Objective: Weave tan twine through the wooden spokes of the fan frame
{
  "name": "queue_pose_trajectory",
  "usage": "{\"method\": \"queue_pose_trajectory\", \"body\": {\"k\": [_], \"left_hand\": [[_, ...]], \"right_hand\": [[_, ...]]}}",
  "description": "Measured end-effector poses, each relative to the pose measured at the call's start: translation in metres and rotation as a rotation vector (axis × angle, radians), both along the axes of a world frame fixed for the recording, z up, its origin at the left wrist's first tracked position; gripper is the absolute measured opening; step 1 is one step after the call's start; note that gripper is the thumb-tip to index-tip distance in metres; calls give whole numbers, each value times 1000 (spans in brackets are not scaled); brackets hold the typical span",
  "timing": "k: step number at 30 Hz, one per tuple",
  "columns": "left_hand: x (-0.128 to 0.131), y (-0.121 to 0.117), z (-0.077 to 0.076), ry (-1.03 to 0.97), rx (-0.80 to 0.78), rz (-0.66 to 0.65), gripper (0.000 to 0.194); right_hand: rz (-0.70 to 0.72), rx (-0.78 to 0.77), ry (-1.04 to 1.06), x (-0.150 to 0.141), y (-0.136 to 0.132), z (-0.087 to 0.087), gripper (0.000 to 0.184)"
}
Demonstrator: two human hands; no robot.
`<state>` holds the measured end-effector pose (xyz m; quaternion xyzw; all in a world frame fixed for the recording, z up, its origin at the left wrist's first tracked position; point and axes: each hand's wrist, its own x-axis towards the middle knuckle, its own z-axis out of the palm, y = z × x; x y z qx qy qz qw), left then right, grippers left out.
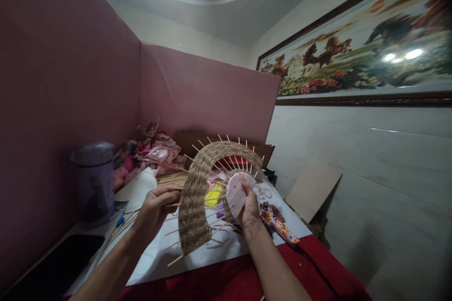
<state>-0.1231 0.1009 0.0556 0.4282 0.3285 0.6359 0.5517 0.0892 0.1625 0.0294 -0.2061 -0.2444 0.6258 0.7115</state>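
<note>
Over the white sheet I hold up a half-ring of woven brown twine, a fan-like weave (194, 197) on thin wooden sticks that radiate from a round hub. The hub is a pale pink disc with red spots (236, 194), edged in twine. My right hand (249, 204) is closed on this disc, thumb across its face. At the outer left edge, my left hand (158, 207) pinches one or more stick ends; its fingertips are partly hidden. Stick tips poke out past the weave all round, and the lower right of the ring has no weave.
A patterned hot glue gun (280, 225) with a black cord lies right of my right hand. Yellow (212, 197) and purple items show behind the sticks. At left are a purple lidded container (93, 183), a dark flat object (60, 263), loose sticks and pink ribbon material (160, 150).
</note>
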Motion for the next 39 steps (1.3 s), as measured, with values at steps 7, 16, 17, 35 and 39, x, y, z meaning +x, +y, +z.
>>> {"method": "queue_pose_trajectory", "body": {"k": [7,16,17,35,39], "left_hand": [[-1,7,-7,189,143,166,16],[4,4,-7,502,413,510,11],[3,4,-8,546,434,547,11],[-1,10,-22,1182,868,873,13],[0,7,-19,1141,877,800,13]], "right_hand": [[-39,-41,126,4,2,4,24],[-95,-19,44,8,4,6,23],[-100,-21,45,8,4,5,22],[-118,-47,138,9,9,1,19],[-158,-36,122,13,11,0,19]]}}
